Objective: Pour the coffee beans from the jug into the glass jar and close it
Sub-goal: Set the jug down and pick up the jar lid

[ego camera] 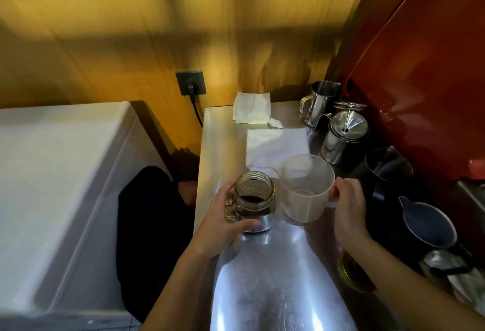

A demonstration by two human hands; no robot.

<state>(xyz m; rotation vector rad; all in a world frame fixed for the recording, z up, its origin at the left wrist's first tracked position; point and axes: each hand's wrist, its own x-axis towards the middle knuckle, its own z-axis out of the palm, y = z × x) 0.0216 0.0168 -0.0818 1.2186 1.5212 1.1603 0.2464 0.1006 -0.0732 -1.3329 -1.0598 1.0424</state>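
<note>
Glass jar (255, 204), one jug (305, 187), two hands

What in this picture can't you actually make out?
- Head view: the embossed mark on the jar is too blurred to read.
- The gold lid is half hidden by the right forearm.
- The jug handle is covered by the right hand.
- The clutter at the lower right is cut off by the edge.

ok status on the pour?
Left hand gripping clear glass jar, beans inside, no lid. Right hand on translucent plastic jug handle, upright, looks empty. Nothing blocking.
</note>
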